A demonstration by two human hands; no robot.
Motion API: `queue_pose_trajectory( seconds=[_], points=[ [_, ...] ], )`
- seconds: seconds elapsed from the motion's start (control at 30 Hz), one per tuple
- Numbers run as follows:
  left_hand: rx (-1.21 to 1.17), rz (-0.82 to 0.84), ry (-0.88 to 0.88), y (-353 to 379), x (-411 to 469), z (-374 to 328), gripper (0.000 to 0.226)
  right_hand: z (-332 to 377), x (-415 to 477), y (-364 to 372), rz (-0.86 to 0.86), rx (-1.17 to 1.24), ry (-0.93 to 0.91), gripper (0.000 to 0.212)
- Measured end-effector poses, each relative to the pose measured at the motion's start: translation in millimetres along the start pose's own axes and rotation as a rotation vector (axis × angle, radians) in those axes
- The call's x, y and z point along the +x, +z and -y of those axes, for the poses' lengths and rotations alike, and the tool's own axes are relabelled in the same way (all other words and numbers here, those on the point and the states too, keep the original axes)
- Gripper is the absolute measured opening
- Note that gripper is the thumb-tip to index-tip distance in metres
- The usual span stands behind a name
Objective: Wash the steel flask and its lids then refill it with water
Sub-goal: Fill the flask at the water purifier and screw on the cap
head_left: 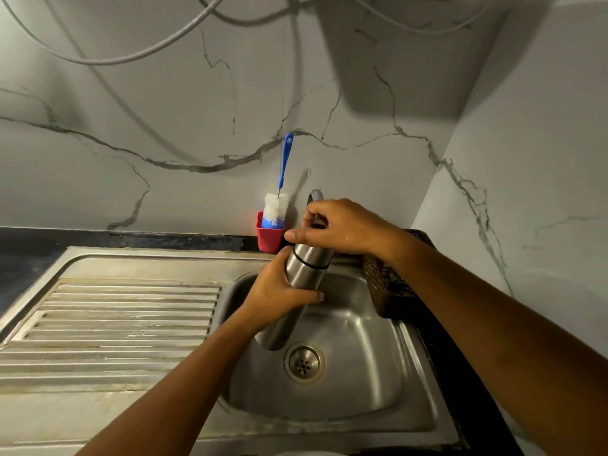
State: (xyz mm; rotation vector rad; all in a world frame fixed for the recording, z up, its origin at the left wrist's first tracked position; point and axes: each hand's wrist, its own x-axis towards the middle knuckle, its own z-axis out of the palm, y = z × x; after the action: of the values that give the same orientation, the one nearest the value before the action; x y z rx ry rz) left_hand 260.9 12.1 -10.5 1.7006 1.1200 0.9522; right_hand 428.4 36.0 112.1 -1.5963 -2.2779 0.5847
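Note:
The steel flask (301, 274) hangs tilted over the sink basin (362, 357), its top leaning toward the far wall and its base above the drain (304, 363). My left hand (279, 291) grips the flask round its middle. My right hand (339, 227) closes over the flask's top, fingers curled round the lid end just above a black ring. The lid itself is mostly hidden under that hand. A grey tap spout (316, 195) rises right behind my right hand.
A blue-handled bottle brush (278, 205) stands in a red cup (269, 236) against the marble wall, left of the tap. A ribbed steel draining board (115, 324) lies left of the basin. A dark woven basket (391, 284) sits at the sink's right rim. Cables hang overhead.

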Motion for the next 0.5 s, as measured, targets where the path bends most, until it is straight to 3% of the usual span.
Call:
queue_pose_trajectory(
  seconds=[0.13, 0.27, 0.37, 0.5],
  points=[
    [-0.142, 0.084, -0.01, -14.7, 0.1, -21.4, 0.063, -3.0, -2.9, 2.3, 0.029, 0.574, -0.073, 0.04],
    [-0.22, 0.136, -0.033, -21.2, 4.0, -31.5, 0.068, 10.9, -1.0, 10.3, 0.01, 1.014, -0.188, 0.042],
    [-0.234, 0.099, -0.042, -18.4, 5.4, -28.1, 0.072, 23.0, 1.3, 17.0, -0.106, 1.116, -0.158, 0.027],
    [-0.253, -0.023, -0.029, -8.8, 1.1, -22.7, 0.061, 31.3, 5.9, 34.3, -0.284, 1.06, -0.069, 0.021]
  ],
)
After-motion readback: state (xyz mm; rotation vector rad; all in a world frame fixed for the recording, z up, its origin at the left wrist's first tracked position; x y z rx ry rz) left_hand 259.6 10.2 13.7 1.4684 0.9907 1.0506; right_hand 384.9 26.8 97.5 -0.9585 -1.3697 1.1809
